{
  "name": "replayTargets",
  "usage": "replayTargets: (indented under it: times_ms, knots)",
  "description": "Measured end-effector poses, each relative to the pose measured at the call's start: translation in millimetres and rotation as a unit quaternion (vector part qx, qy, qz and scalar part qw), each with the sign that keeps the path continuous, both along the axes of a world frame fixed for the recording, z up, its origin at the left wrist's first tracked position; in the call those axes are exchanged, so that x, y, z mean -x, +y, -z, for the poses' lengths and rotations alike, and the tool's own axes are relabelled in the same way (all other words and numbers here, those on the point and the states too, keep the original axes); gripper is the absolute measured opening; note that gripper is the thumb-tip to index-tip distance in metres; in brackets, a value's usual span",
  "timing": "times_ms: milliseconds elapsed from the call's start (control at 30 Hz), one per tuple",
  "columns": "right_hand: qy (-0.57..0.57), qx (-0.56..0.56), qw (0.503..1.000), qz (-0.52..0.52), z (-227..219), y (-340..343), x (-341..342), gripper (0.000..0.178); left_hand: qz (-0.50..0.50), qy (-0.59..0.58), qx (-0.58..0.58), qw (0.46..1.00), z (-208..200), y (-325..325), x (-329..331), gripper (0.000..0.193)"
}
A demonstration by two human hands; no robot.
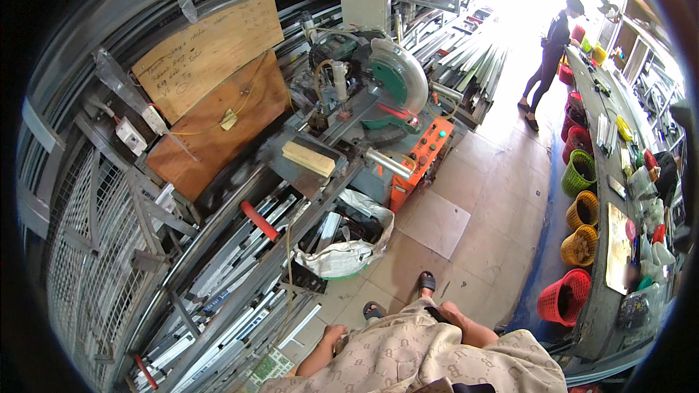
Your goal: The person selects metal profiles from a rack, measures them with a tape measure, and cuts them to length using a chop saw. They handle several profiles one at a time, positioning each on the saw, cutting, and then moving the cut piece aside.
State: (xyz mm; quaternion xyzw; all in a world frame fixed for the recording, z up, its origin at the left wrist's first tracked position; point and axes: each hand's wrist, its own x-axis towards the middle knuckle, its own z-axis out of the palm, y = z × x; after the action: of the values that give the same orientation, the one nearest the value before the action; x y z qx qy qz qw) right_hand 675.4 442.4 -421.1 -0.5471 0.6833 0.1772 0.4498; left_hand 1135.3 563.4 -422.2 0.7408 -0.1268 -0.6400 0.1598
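My left hand point(334, 335) hangs low at my left side with its fingers curled in, and nothing shows in it. My right hand point(450, 313) is at my front right, its fingers bent beside a small dark thing point(437, 314) that I cannot make out. Both hands are close to my patterned beige clothing point(393, 353). Ahead to the left stands a green mitre saw point(393, 84) with an orange control box point(422, 156). Below it sits a white sack point(342, 258) of metal offcuts.
Metal profiles point(226, 327) fill racks at the left, under wooden boards point(211, 58). A long workbench point(593, 102) runs along the right, with red, green and yellow baskets point(580, 172) beneath it. Far ahead, a person in dark clothing point(553, 44) stands at the bench. Tiled floor point(437, 225) lies between.
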Motion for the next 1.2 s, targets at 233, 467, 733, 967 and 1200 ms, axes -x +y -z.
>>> replayTargets:
  times_ms: [233, 467, 733, 967, 1200]
  knots:
    - [0.032, 0.011, 0.984, 0.176, -60, -58, -11, 0.072, 0.027, -0.017, -0.004, 0.999, -15, -31, 5, 0.035]
    - [-0.052, 0.313, 0.937, 0.145, -120, -247, 2, 0.043, 0.011, -0.037, -0.026, 0.999, -23, -73, 10, 0.036]
    - [-0.059, 0.502, 0.859, 0.087, -155, -547, -33, 0.033, -0.189, -0.011, -0.065, 0.980, -32, -152, 47, 0.042]
    - [0.028, 0.453, 0.891, -0.027, -117, -665, -59, 0.025, -0.099, -0.044, 0.030, 0.994, -126, -272, 116, 0.050]
    - [-0.042, 0.500, 0.861, -0.080, -116, -651, -60, 0.034, 0.070, -0.202, 0.232, 0.949, -256, -432, 141, 0.039]
